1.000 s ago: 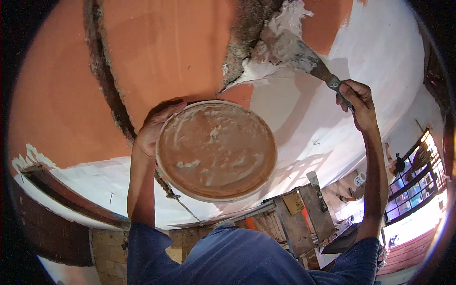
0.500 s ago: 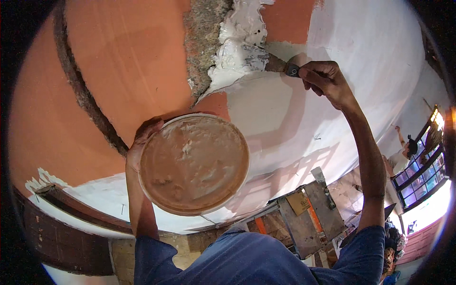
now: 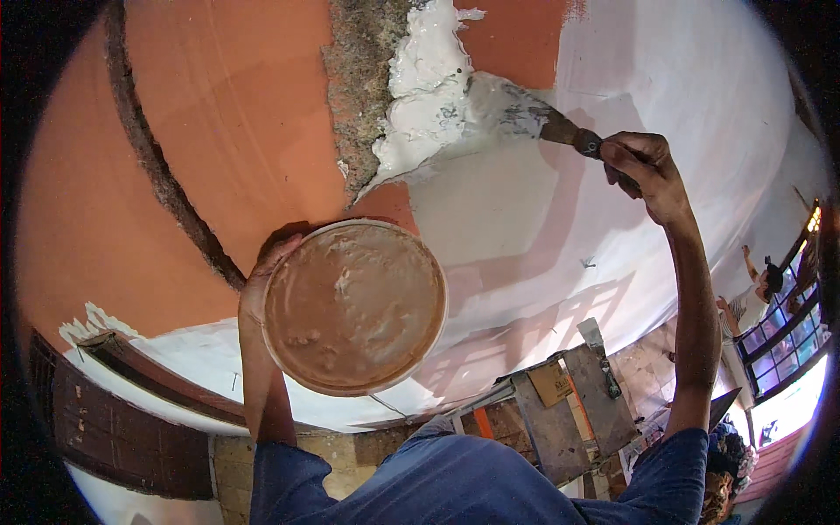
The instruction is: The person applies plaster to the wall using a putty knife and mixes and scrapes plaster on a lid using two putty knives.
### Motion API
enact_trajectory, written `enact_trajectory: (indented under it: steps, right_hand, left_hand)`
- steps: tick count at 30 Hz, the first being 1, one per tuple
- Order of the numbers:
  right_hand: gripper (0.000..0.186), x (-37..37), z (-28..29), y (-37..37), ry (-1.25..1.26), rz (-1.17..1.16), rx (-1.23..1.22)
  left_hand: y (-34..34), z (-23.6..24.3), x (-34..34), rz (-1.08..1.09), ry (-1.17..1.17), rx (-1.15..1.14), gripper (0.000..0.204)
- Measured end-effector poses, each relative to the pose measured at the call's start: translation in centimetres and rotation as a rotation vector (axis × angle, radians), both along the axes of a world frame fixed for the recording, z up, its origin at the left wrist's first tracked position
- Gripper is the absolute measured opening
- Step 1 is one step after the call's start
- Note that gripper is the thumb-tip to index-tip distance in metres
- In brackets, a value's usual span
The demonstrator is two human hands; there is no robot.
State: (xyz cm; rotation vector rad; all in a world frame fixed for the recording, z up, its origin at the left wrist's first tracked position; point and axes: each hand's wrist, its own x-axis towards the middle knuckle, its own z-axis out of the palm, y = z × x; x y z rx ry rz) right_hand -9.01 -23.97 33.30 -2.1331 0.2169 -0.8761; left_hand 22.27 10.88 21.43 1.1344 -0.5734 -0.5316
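Note:
My left hand point(image 3: 269, 273) grips the left rim of a round white tub point(image 3: 444, 317), held up close to the wall. Smeared wet paste, tan-looking in the shade, covers the surface inside it point(image 3: 350, 306). My right hand point(image 3: 646, 173) is closed around the dark handle of a putty knife point(image 3: 560, 129). The knife's blade lies on the wall at the right edge of thick white filler point(image 3: 426, 105), its front part coated in paste. Left of the filler runs a band of bare rough masonry point(image 3: 360, 96). Orange paint point(image 3: 227, 157) surrounds it.
A second putty knife point(image 3: 598, 346) lies on a paint-marked board platform point(image 3: 569, 411) below. A dark crack point(image 3: 157, 166) runs down the orange wall. Small nails point(image 3: 588, 263) stick out of the wall. Another person point(image 3: 759, 293) is at the far right by a barred window point(image 3: 792, 324).
My right hand has drawn the putty knife rightward and slightly down, leaving a wider smear of white filler. The tub stays in my left hand, shifted slightly left in view.

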Motion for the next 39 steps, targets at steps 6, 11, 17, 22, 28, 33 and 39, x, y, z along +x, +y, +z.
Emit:
enact_trajectory:
  steps: [6, 11, 17, 22, 28, 33, 39]
  right_hand:
    - [0.02, 3.6, 0.3, 2.6, 0.033, 0.15, -0.161]
    - [0.023, 4.6, 1.3, 3.6, 0.028, 0.119, -0.228]
    - [0.022, 1.7, 1.9, 1.4, -0.011, -0.01, -0.141]
    - [0.02, -0.1, 1.6, 1.6, -0.074, -0.05, -0.16]
    - [0.018, 2.7, -0.2, 2.4, 0.05, 0.119, -0.195]
    - [0.02, 1.7, -0.5, 0.7, 0.103, -0.04, -0.189]
    - [0.02, -1.5, -2.6, 0.7, 0.044, -0.023, 0.022]
  left_hand:
    - [-0.5, 0.1, 0.1, -0.007, -0.023, 0.01, 0.023]
    - [-0.6, 0.1, 0.2, -0.012, -0.046, 0.009, 0.024]
    - [-0.8, -0.2, 0.8, -0.022, -0.064, 0.001, 0.025]
    - [-1.0, -0.3, 1.5, -0.032, -0.101, -0.017, 0.026]
    - [-1.9, -0.4, 2.2, -0.053, -0.157, -0.032, 0.028]
    - [-1.9, -1.1, 3.1, -0.059, -0.196, -0.046, 0.029]
    - [-2.7, -2.4, 2.0, -0.067, -0.225, -0.096, 0.03]
